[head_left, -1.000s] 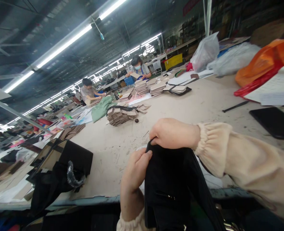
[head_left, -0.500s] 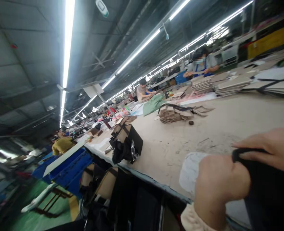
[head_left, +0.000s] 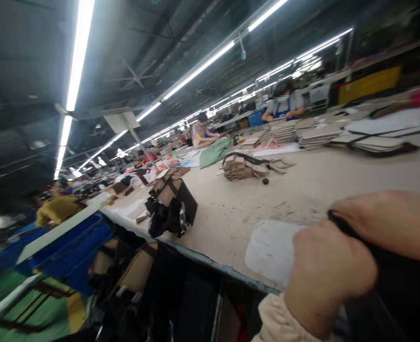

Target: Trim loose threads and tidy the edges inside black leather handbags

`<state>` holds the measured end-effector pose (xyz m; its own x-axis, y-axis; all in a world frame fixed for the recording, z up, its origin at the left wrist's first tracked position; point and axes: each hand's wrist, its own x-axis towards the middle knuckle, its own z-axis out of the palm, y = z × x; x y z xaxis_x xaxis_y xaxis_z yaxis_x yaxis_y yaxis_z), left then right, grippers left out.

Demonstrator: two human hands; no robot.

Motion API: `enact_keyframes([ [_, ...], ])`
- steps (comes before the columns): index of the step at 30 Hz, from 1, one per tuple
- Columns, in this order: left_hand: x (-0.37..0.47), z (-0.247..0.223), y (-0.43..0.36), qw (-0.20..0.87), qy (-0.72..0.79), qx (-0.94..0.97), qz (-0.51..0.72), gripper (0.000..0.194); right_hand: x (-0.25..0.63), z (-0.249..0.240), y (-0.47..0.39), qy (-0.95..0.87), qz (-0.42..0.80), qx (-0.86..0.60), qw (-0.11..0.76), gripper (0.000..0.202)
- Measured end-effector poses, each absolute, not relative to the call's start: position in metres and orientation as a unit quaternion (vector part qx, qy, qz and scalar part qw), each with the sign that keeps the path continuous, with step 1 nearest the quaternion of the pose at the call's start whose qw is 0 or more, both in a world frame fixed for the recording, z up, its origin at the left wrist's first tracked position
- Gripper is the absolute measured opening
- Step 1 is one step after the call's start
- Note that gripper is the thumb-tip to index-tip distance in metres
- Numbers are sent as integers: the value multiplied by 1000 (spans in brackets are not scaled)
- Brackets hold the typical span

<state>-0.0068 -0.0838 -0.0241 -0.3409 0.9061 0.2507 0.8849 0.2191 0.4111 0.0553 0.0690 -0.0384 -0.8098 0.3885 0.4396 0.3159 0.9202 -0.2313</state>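
Note:
At the lower right, my left hand [head_left: 333, 261], in a cream sleeve [head_left: 279, 316], is closed on the edge of a black fabric piece [head_left: 398, 285]. My right hand [head_left: 377, 213] reaches in from the right edge, its fingers wrapped over the upper edge of the same black piece. The two hands are close together, and the fingertips are partly hidden. Most of the black piece runs out of the picture, so its full shape does not show. Beside my left hand a white sheet [head_left: 269, 247] lies flat on the table [head_left: 227, 223].
A black box-shaped bag [head_left: 176, 199] stands near the table edge, with more black bags [head_left: 138, 270] below. Stacked brown pieces [head_left: 243, 166] and a green cloth [head_left: 215, 152] lie further back. Blue bins [head_left: 71, 242] stand left. Co-workers [head_left: 283, 107] are across the table.
The view has swung right, so the table and bags sit further left. My right hand has come closer over my left hand; both still hold the black piece.

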Motion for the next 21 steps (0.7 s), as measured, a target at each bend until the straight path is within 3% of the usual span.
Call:
enact_keyframes([
  [2,-11,-22,-82,43,798,551,242,36,61,-9,59,-973,17,-194,126,20],
  [5,-21,-21,-77,62,795,531,286,35,69,12,55,-977,34,-196,79,26],
  [8,-26,-23,-76,77,781,532,316,33,83,14,54,-969,54,-230,73,41],
  [11,-23,-23,-78,88,768,541,331,33,94,14,51,-966,63,-242,62,33],
  [21,-23,-26,-77,112,734,567,357,36,90,13,43,-961,-49,-261,82,40],
])
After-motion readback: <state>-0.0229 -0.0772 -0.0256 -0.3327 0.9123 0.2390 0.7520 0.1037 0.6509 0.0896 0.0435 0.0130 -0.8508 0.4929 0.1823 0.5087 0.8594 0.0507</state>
